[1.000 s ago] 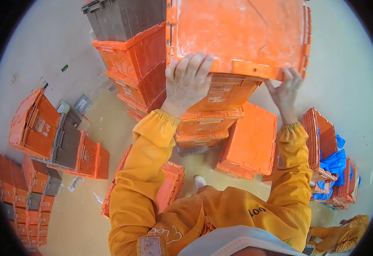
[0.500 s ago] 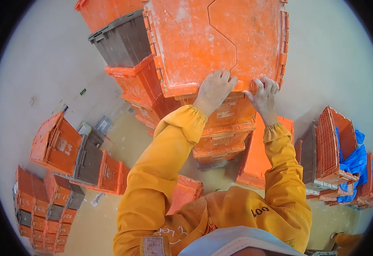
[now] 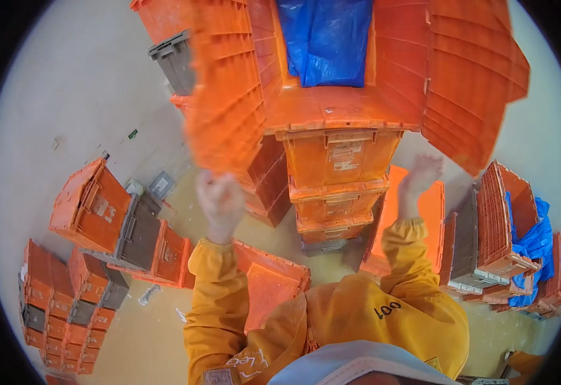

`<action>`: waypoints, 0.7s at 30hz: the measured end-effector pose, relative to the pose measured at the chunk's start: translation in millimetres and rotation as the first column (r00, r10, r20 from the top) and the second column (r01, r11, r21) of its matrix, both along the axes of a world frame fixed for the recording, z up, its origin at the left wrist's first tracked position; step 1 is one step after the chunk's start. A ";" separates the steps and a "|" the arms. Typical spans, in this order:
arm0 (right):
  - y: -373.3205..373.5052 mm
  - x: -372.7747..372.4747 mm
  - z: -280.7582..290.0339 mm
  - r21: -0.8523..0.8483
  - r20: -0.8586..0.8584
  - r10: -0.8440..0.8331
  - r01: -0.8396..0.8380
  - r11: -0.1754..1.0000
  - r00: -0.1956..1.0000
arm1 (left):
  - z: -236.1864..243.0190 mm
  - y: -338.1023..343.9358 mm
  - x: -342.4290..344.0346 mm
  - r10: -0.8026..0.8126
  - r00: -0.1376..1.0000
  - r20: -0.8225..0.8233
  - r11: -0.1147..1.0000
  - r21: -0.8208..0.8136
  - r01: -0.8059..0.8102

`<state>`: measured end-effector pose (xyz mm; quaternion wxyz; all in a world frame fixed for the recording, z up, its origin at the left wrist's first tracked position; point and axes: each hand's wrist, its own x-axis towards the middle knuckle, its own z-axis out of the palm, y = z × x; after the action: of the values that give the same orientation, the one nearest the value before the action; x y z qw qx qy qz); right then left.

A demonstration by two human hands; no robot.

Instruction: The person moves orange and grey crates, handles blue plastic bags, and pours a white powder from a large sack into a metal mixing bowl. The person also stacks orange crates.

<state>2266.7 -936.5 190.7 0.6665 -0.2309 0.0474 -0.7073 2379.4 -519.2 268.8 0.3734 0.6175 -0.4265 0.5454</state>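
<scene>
An orange crate (image 3: pixel 339 147) tops a stack in front of me, its hinged lid standing open in two halves. Folded blue plastic sheeting (image 3: pixel 332 45) lies inside it. The left lid flap (image 3: pixel 223 109) is smeared by motion. Just below its lower corner is my left hand (image 3: pixel 221 199), blurred; its fingers cannot be made out, nor whether it touches the flap. On the other side, the right lid flap (image 3: pixel 463 83) hangs outward. My right hand (image 3: pixel 423 173) is below it, apart from it, with the fingers spread and nothing held.
More orange crates (image 3: pixel 338 208) form the stack underneath. At left are stacked orange and grey crates (image 3: pixel 142 234). A leaning orange panel (image 3: pixel 415 205) stands right of the stack. Farther right, crates (image 3: pixel 508 221) have blue sheeting (image 3: pixel 534 234) draped over them. Debris (image 3: pixel 162 184) lies on the floor.
The crate's lid has gone from closed to open, its halves swung to the sides, revealing the blue sheeting. My left hand moved left and down; my right hand left the lid edge and moved slightly down.
</scene>
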 end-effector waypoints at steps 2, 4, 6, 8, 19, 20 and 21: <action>56.1 3.1 9.8 -0.232 -0.298 -0.057 -0.015 0.973 0.953 | 5.8 14.9 0.0 0.174 0.972 -0.159 0.956 -0.210 -0.205; 91.5 9.7 27.8 -0.473 -0.458 -0.221 -0.026 0.881 0.861 | -4.1 27.6 -4.0 0.193 0.933 -0.304 0.926 -0.259 -0.276; 109.2 12.6 72.7 -0.701 -0.463 -0.426 -0.027 0.712 0.777 | -19.8 46.2 -10.4 0.247 0.878 -0.409 0.912 -0.209 -0.353; 106.7 28.4 114.7 -0.796 -0.459 -0.539 -0.058 0.602 0.707 | -45.2 70.6 -23.9 0.332 0.813 -0.478 0.904 -0.084 -0.419; -153.1 248.1 211.9 -0.467 -0.870 -0.487 -0.442 0.766 0.075 | -310.5 167.5 -140.1 -0.041 0.218 -0.975 0.916 -0.124 -0.381; -128.4 261.6 197.2 -0.453 -0.862 -0.506 -0.391 0.801 -0.038 | -355.1 207.3 -180.4 0.081 0.137 -0.987 0.866 0.001 -0.499; -124.6 272.1 184.5 -0.435 -0.865 -0.499 -0.422 0.795 -0.048 | -387.3 227.7 -218.1 0.166 0.056 -0.984 0.810 0.104 -0.577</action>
<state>2538.8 -1061.1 375.2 0.2778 -0.8636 0.2931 -0.3019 2161.3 -291.5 -118.5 0.4920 0.8353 0.1851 0.1611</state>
